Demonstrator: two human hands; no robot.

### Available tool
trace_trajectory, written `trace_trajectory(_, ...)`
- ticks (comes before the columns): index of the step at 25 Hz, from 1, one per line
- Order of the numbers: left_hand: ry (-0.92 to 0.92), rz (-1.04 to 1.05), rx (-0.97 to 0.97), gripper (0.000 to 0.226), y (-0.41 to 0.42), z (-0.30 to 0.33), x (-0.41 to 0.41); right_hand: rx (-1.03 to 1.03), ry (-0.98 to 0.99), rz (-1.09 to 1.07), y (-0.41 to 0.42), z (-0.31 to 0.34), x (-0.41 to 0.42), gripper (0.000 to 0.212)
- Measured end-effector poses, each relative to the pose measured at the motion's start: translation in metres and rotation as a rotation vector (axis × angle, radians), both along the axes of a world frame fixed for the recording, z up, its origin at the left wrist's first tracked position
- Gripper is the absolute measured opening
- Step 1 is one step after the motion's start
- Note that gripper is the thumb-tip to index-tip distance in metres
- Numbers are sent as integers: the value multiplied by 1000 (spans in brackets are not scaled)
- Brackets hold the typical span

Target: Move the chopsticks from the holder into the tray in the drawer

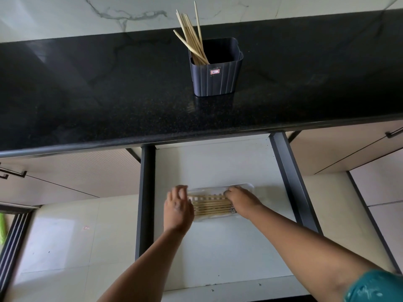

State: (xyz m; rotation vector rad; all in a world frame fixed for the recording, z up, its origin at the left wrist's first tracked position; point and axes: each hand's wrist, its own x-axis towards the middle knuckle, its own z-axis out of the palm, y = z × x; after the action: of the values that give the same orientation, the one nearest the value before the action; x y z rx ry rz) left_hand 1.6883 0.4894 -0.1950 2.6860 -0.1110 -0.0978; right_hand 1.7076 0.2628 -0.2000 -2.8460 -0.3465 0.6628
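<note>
A dark grey holder stands on the black tabletop and contains several pale wooden chopsticks, leaning to the left out of its open top. Below, the white drawer is pulled open. In it lies a clear tray with more chopsticks lying flat, side by side. The left hand is at the tray's left end with fingers spread. The right hand rests on the right end; its fingers are curled on the chopsticks.

Holder with chopsticks on the counter — tray in the drawer below.
</note>
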Motion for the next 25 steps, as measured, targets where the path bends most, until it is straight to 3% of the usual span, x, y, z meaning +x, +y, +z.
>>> trace_trajectory(1,-21,-189,9,31,-3,0,0,4,11,43,1,-3,1,30)
trace_trajectory(3,146,-396,38,36,-13,-4,-1,-5,-4,99,3,-7,3,37)
trace_trajectory(5,367,-405,122,51,-18,-12,-2,-18,-16,102,1,-9,1,44)
trace_trajectory(7,449,-393,189,61,-20,-17,-3,-47,2,88,-1,-11,-2,41)
trace_trajectory(10,366,-389,150,61,-23,-15,-2,30,54,-27,-4,-10,-6,35)
trace_trajectory(15,404,-315,183,62,-24,-18,0,124,143,-4,-2,-8,-8,37)
trace_trajectory(19,322,-282,178,50,-23,-15,-6,125,176,-47,-4,-7,-12,39)
trace_trajectory(21,285,-271,149,52,-22,-14,-10,129,158,-56,-4,-3,-14,43)
trace_trajectory(25,124,-339,131,53,-23,4,-2,148,-6,-53,-1,19,-12,29)
